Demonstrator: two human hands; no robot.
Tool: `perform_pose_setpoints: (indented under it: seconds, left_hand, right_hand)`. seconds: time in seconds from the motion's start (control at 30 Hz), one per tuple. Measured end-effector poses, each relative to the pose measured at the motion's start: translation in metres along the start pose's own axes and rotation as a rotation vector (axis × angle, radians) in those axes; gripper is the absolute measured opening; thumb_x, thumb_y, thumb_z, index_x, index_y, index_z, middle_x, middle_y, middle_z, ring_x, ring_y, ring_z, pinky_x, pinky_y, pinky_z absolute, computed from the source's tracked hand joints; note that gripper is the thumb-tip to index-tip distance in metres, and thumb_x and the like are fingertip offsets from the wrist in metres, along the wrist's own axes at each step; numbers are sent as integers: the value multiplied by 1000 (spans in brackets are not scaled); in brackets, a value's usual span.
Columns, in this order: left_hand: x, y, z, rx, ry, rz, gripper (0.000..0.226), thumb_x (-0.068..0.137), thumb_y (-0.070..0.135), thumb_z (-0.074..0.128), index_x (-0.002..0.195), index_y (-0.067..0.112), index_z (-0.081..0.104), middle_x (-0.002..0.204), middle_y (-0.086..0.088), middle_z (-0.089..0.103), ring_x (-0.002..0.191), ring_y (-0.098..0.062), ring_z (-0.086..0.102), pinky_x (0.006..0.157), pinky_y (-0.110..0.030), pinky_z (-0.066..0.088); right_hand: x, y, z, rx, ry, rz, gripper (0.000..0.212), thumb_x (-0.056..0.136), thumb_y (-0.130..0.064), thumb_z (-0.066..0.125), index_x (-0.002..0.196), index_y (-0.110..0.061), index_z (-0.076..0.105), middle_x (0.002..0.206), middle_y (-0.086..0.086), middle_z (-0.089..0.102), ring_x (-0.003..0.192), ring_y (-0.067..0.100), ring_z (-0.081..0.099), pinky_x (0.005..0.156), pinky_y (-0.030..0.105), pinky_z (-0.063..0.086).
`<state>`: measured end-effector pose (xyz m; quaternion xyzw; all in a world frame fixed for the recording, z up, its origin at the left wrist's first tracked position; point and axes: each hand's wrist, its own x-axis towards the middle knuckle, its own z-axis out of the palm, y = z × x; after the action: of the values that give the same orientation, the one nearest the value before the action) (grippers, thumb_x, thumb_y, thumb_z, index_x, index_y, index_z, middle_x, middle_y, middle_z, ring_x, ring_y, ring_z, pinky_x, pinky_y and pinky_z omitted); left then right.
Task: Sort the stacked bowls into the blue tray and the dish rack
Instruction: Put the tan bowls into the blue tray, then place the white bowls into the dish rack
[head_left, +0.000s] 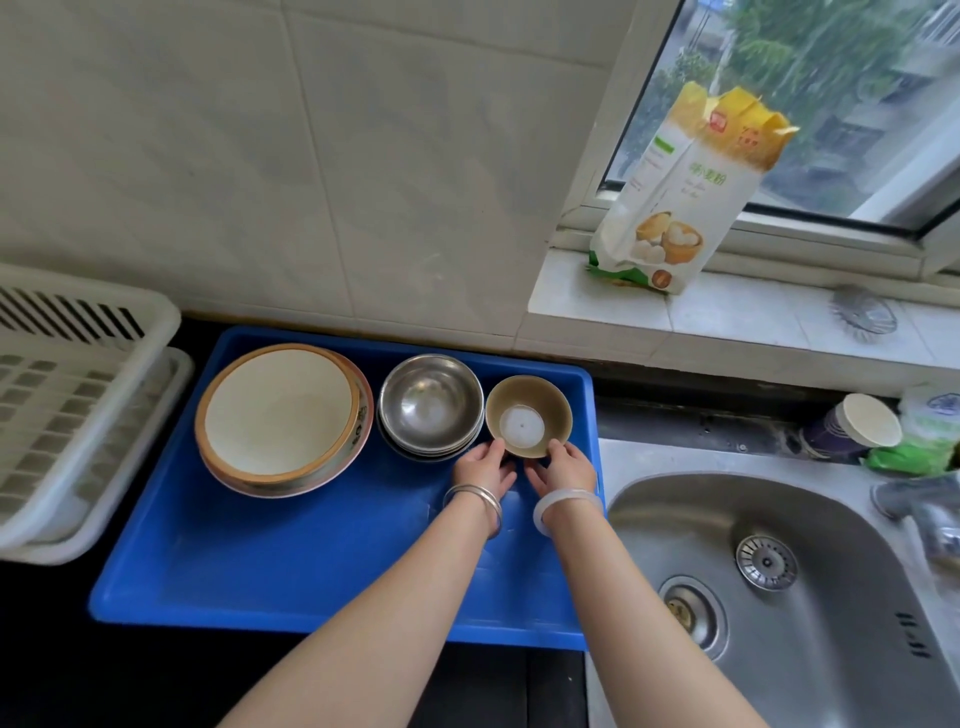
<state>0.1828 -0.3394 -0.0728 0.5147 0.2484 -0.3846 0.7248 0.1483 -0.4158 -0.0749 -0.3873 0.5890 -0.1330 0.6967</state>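
A small brown bowl (529, 408) with a white inside bottom sits at the back right of the blue tray (311, 571). My left hand (482, 470) and my right hand (563, 467) hold its near rim from either side, thumbs on the edge. Left of it stands a stack of steel bowls (430, 405). Further left is a stack of large cream bowls with orange rims (283, 415). The white dish rack (67, 405) stands left of the tray and holds no bowls that I can see.
A steel sink (769, 587) lies right of the tray. On the window sill stand a flour bag (680, 197) and a wire strainer (865, 314). Cups and green packaging (883, 431) sit behind the sink. The tiled wall is close behind the tray.
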Motion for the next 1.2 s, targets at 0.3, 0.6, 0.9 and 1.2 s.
perform_pose_setpoints:
  seconds: [0.3, 0.6, 0.9, 1.2]
  left_hand:
    - [-14, 5, -3, 76, -21, 39, 39, 95, 10, 46, 133, 2, 46, 135, -19, 52, 124, -33, 50, 99, -35, 42]
    - [-68, 22, -62, 406, 54, 178, 22, 89, 20, 49, 70, 26, 57, 77, -2, 53, 75, -21, 49, 69, -33, 50]
    - [-166, 40, -221, 453, 400, 457, 20, 89, 23, 56, 105, 14, 66, 108, -9, 68, 101, -24, 63, 93, -43, 50]
    - [-226, 19, -388, 288, 1091, 469, 44, 80, 8, 66, 123, 8, 56, 122, -19, 56, 114, -35, 52, 99, -45, 42]
  right_hand:
    - [-10, -8, -6, -5, -38, 84, 20, 95, -23, 47, 113, -16, 53, 112, 8, 58, 91, 24, 61, 81, 33, 52]
    - [-65, 15, -25, -357, -96, -185, 16, 96, -20, 42, 101, -12, 54, 104, 9, 60, 82, 26, 61, 73, 34, 48]
    - [-180, 102, 47, -685, -544, -409, 24, 92, -18, 45, 78, -23, 63, 75, -1, 68, 62, 14, 64, 60, 25, 46]
    - [-260, 219, 152, -1054, -822, -365, 24, 92, -26, 44, 98, -18, 65, 80, -5, 67, 64, 10, 62, 74, 34, 52]
